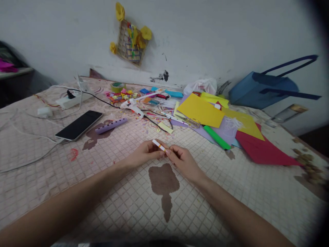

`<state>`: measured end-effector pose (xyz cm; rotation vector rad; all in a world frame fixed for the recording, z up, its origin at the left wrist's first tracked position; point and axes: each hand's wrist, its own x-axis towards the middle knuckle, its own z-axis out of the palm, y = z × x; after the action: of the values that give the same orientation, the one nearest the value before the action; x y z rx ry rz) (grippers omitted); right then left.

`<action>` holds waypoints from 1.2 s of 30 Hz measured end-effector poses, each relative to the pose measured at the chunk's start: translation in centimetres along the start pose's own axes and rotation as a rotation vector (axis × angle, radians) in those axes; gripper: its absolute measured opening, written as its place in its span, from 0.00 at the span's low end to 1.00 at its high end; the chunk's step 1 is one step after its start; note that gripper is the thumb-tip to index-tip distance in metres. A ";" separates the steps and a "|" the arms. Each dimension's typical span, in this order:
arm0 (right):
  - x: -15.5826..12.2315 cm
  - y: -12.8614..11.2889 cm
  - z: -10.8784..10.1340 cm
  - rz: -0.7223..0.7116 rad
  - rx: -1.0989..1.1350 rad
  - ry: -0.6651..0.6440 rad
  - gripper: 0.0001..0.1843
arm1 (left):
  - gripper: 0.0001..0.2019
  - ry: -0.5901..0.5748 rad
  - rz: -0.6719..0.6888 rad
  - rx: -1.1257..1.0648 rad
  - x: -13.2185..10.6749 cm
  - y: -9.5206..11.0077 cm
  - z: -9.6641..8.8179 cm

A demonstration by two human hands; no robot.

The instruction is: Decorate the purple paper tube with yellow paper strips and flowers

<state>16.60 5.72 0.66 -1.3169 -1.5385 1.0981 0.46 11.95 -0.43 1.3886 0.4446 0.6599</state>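
The stick (157,143) is white with orange on it, and it is between the two hands, over the middle of the surface (200,206). It sits at a slant, with its bare end pointing away and to the left. I can't tell if it is a pen or rolled paper. The left hand (149,151) has its fingers curled around the stick, and the right hand (183,159) seems to pinch the near end with its thumb and a finger. The fingertips cover that end, so I can't see just what they do there. It looks like small, careful finger work. To do it well, the left hand should hold the stick snugly but not squash it, so it can't roll or slip. The right hand should press softly and go a little bit at a time. Resting both wrists would help stop any shaking. The strip (166,127), the glue gun (133,107) and the scissors (193,122) lie farther back, apart from the hands, so there is room to turn the stick without a bump.
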 end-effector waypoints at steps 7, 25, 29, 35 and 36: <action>0.2 0.7 -0.1 -0.096 -0.190 0.079 0.15 | 0.10 0.075 0.001 0.071 0.1 -0.7 -0.3; -0.2 0.0 0.8 -0.165 -0.248 0.158 0.13 | 0.11 0.223 0.016 0.071 -0.1 -1.1 0.7; -0.1 0.2 0.8 -0.141 -0.240 0.171 0.14 | 0.12 0.256 -0.006 0.026 0.0 -1.3 0.7; 0.2 0.6 0.5 -0.127 -0.199 0.167 0.14 | 0.12 0.158 0.015 -0.002 0.1 -1.2 0.5; 0.2 0.7 0.5 -0.128 -0.201 0.169 0.14 | 0.12 0.159 0.018 0.015 0.1 -1.1 0.5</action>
<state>16.34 5.91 -0.11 -1.3854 -1.6131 0.7484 1.06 11.60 -1.47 1.3610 0.5644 0.7861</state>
